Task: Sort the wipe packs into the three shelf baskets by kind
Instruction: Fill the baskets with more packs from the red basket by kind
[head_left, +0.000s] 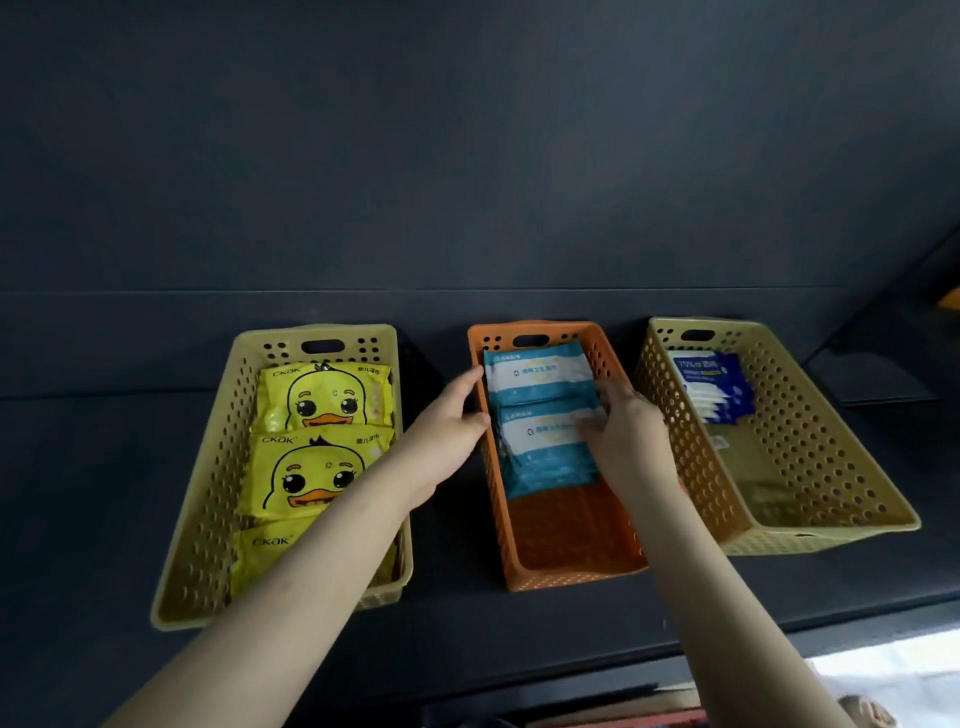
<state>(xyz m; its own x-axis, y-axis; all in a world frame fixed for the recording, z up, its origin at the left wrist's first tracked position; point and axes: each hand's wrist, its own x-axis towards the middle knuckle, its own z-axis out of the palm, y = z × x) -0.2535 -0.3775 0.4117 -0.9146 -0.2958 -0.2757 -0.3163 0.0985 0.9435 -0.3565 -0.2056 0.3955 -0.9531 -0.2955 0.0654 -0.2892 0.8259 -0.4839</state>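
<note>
In the head view, three baskets are seen side by side on the dark shelf (104, 467); the left basket (208, 467) is filled with duck packs (317, 400), the orange basket (571, 540) in the middle holds teal packs (540, 374), and a few blue packs (711, 384) lie at the back of the right basket (831, 467). The left hand (447, 421) is laid against the orange basket's left wall with its fingers nearly straight, so the grip is wide and only steadies. The right hand (628, 441) is curled over the right edge of the nearer teal pack (545, 441), which lies inside the orange basket and overlaps the pack behind; the thumb is hidden and the fingers are blurred.

Several slips can be foreseen; the nearer pack could be left propped on its neighbour and slide forward once released; the light basket could be shoved back or twisted if the pack is pushed hard while the left hand only rests on the wall; the right sleeveless forearm passes close over the right basket's rim, which might be knocked askew.
</note>
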